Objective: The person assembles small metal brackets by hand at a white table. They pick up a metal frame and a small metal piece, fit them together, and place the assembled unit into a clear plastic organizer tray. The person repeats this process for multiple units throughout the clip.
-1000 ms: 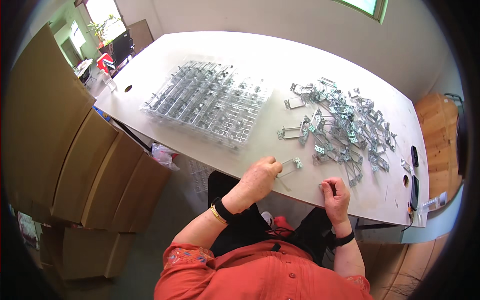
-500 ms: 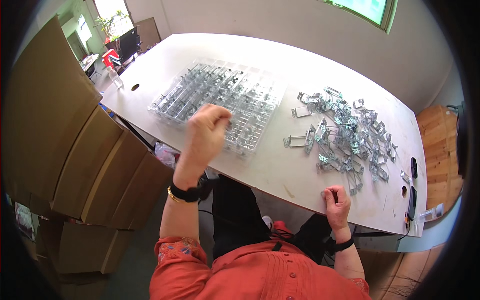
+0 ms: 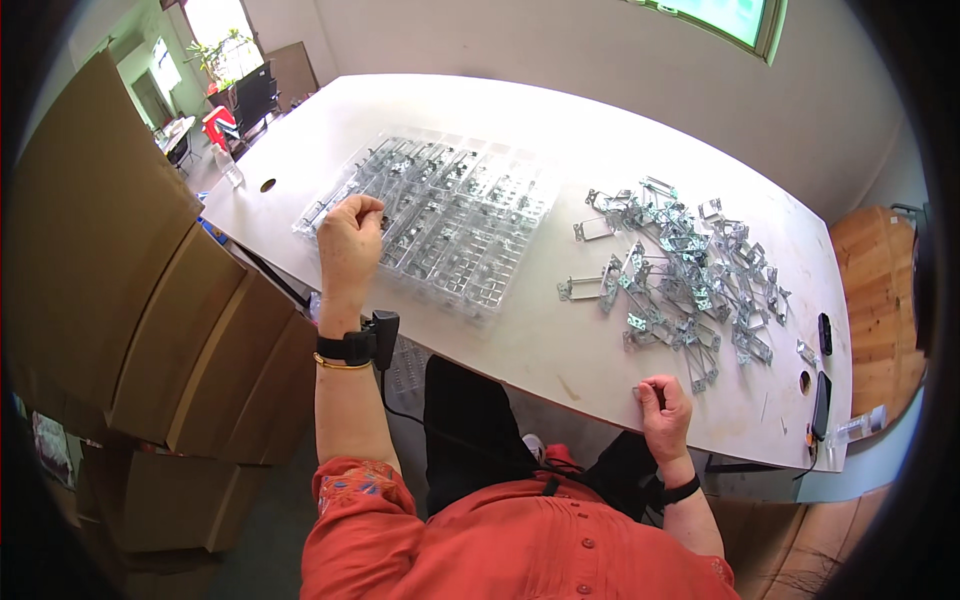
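The clear tray [image 3: 430, 288] lies under and right of the pinched left hand [image 3: 350, 238]; the right hand [image 3: 666, 415] curls closed, either's contents unclear.

You are working in what looks like a small assembly workshop.
You are facing a broad white desk [image 3: 540, 365], where a heap of metal brackets [image 3: 690, 260] is lying beside a clear compartmented tray [image 3: 440, 297] holding metal parts; large cardboard pieces [image 3: 95, 250] are standing at your left, and a black chair [image 3: 254, 98] and a leafy plant [image 3: 228, 58] are showing beyond.
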Demonstrator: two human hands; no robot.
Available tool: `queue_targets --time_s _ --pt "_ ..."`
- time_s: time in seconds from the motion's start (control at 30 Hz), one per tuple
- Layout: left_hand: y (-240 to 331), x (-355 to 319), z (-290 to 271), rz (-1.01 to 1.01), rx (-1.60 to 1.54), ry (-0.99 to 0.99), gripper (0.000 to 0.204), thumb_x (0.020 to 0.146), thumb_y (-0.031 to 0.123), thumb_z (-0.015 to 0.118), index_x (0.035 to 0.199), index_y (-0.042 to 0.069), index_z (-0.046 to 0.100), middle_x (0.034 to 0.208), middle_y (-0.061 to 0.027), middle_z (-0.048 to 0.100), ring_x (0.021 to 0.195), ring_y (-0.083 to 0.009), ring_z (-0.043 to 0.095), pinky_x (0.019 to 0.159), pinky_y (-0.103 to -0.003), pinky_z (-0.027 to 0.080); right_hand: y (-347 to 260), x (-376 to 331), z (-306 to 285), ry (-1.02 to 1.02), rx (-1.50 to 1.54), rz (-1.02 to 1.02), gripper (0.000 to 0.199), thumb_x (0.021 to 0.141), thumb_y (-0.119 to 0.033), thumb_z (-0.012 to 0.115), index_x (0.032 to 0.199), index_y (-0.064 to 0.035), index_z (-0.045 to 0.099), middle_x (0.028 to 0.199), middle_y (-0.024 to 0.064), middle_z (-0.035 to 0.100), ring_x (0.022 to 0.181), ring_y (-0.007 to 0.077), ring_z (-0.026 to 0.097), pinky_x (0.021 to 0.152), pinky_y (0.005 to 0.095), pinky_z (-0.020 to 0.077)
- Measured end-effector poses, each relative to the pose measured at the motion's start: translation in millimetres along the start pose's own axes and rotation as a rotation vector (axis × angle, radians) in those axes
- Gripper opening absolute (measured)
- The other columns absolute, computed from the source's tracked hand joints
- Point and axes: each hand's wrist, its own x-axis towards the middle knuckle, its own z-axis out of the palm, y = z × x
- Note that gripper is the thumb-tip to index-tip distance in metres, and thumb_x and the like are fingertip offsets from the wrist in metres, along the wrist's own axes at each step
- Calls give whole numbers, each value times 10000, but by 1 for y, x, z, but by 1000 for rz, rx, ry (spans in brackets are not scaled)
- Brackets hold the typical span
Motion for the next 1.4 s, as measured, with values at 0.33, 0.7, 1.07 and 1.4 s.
queue_targets --time_s 0.33,0.7,1.07,1.4 --pt "9 -2 43 98 92 -192 114 971 45 730 1015 -9 821 1048 -259 791 974 -440 787 898 -481 621 -7 1 -3 -13 15 12 120 1074 -126 802 1079 -37 721 894 78 716 780 179 677 737 324 558" --pt "4 -3 73 78 205 -321 129 954 17 706 1004 -6 823 1116 -275 775 1059 -467 759 977 -516 605 2 0 -2 -5 10 0 123 1068 -124 809 1084 -35 725 907 93 715 776 203 678 733 335 558" --pt "5 -4 69 140 303 -335 151 913 -3 699 983 -11 832 1043 -270 796 1023 -446 784 945 -488 618 -7 1 -3 -12 5 2 122 1069 -124 806 1084 -36 722 918 97 715 791 210 680 742 341 558" --pt "16 -3 66 92 415 -385 162 847 -40 723 955 -4 839 1044 -275 795 1055 -442 781 976 -495 623 -4 1 -2 -1 -5 -14 123 1067 -126 806 1078 -38 721 917 97 716 788 221 678 740 346 554"
